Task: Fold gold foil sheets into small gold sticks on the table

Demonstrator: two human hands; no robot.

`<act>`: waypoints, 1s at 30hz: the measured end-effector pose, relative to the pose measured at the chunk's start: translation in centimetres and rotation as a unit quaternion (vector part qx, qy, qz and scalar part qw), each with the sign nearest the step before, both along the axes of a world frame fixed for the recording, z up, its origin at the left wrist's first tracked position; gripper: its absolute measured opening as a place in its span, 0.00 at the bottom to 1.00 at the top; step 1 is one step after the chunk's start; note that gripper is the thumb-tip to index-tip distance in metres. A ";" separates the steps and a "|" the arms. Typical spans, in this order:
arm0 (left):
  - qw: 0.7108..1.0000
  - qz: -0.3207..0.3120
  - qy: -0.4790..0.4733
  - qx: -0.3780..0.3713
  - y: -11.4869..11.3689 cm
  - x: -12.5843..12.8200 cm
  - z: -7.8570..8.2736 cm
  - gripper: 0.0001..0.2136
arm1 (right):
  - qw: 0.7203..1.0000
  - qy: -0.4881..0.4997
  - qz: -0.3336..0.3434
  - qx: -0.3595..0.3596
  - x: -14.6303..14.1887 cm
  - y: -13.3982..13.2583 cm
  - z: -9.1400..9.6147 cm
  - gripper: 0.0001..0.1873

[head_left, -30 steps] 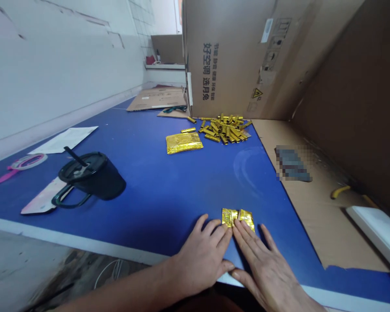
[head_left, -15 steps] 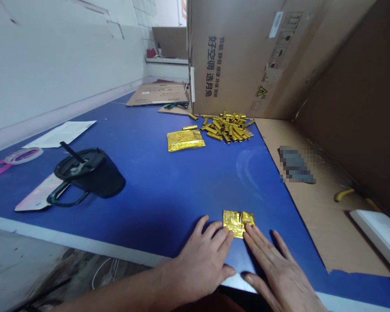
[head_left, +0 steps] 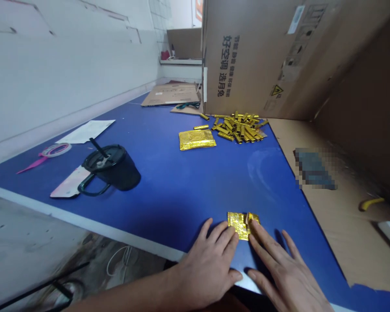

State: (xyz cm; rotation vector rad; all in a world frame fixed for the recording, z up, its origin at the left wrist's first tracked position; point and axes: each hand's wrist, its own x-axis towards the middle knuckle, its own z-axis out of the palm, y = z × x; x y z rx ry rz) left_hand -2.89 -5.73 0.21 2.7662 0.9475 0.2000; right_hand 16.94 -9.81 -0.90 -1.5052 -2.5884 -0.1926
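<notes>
A small piece of gold foil paper lies near the table's front edge, with a raised fold or slit toward its right side. My left hand rests palm down, fingers spread, its fingertips on the foil's lower left edge. My right hand lies with outstretched fingers, two fingertips pressing the foil's right part and hiding some of it. Farther back sits a flat gold foil packet. Behind it, to the right, is a heap of rolled gold foil tubes.
A dark mug with lid and straw stands left on the blue table, beside a phone-like slab, tape roll and paper. A big cardboard box rises behind. Cardboard lies right, bearing a blurred-out item.
The camera view has swung a little left. My right fingertips have slid slightly farther up over the foil's right part, and the fold there stands up more. My left hand has stayed nearly still.
</notes>
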 end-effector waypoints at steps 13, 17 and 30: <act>1.000 0.014 -0.002 -0.004 -0.5 0.4 -0.1 0.26 | 0.999 0.001 0.027 0.031 0.5 0.2 -1.2 0.36; 1.000 0.020 -0.004 -0.019 -0.3 -0.1 0.1 0.27 | 1.000 0.011 0.020 0.020 -0.2 0.4 -1.2 0.38; 0.994 0.093 0.012 -0.063 -0.7 -3.1 -0.8 0.29 | 0.999 0.024 0.027 -0.026 -1.5 1.5 -1.3 0.35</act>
